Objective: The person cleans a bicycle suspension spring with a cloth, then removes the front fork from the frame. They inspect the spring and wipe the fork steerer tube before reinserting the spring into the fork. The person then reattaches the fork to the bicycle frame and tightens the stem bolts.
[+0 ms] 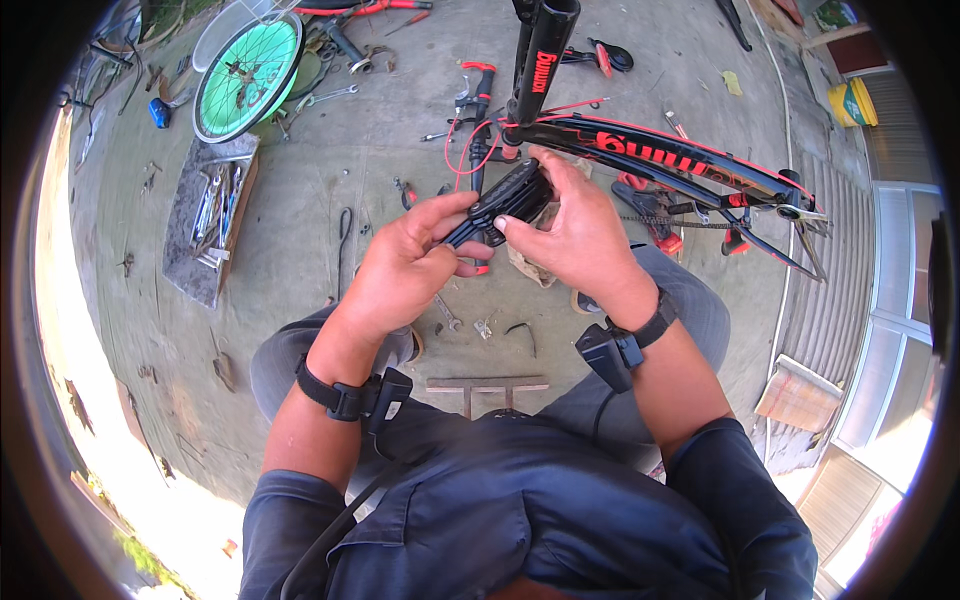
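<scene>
Between my two hands is a black ribbed part (512, 203), long and tilted, its exact kind unclear. My left hand (405, 262) pinches its lower left end with thumb and fingers. At the upper right end, my right hand (583, 235) grips it, thumb on the near face and fingers behind. Just beyond stands a black and red bicycle frame (650, 148), apparently upside down or on its side. A handlebar (482, 112) with red grips and looped red cable lies behind the held part.
To the left, an open tray (238, 255) holds several wrenches and tools. A wheel with a green disc (248, 80) lies beyond it. Underfoot are a loose wrench (448, 312) and small parts. A yellow bucket (853, 103) stands at the far right.
</scene>
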A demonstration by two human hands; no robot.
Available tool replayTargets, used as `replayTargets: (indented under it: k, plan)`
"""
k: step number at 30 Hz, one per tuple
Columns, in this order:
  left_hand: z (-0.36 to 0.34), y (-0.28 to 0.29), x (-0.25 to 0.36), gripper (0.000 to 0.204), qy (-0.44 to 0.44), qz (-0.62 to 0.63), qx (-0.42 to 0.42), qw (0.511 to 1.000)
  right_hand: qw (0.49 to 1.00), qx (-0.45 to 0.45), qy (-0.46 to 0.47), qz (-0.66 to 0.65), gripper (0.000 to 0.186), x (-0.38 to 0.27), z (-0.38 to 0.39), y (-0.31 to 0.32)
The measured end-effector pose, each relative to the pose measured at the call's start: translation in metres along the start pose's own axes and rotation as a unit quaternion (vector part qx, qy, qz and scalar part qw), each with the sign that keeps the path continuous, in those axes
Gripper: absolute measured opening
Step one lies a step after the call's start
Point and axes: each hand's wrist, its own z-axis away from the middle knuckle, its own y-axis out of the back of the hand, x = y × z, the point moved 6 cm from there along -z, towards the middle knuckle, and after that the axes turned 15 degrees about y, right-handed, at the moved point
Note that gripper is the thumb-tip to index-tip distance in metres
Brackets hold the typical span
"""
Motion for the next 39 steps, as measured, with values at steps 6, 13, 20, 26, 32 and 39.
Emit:
replayTargets:
  k: [6,13,20,26,32,39]
  plan:
    - [0.000,0.000,0.000,0.061,-0.003,-0.002,-0.005,1.000,0.999,-0.004,-0.033,0.030,0.074,-0.003,-0.002,0.001]
    - [0.001,0.002,0.000,0.061,-0.004,0.000,0.001,1.000,0.999,-0.007,-0.036,0.037,0.075,-0.005,-0.003,0.003]
    - [0.003,0.001,0.002,0.060,-0.001,-0.035,-0.002,0.999,0.997,-0.040,-0.050,0.038,0.073,-0.006,-0.005,0.004]
    - [0.003,-0.004,0.001,0.060,0.005,-0.064,-0.007,0.998,0.992,-0.055,-0.078,0.077,0.070,-0.009,-0.004,0.006]
    - [0.000,-0.002,0.001,0.060,0.001,-0.051,0.001,0.999,0.996,-0.050,-0.076,0.000,0.063,-0.003,-0.002,0.008]
    - [0.002,0.005,0.002,0.059,0.000,0.016,-0.004,1.000,0.938,0.011,-0.117,-0.327,0.041,0.016,0.000,0.021]
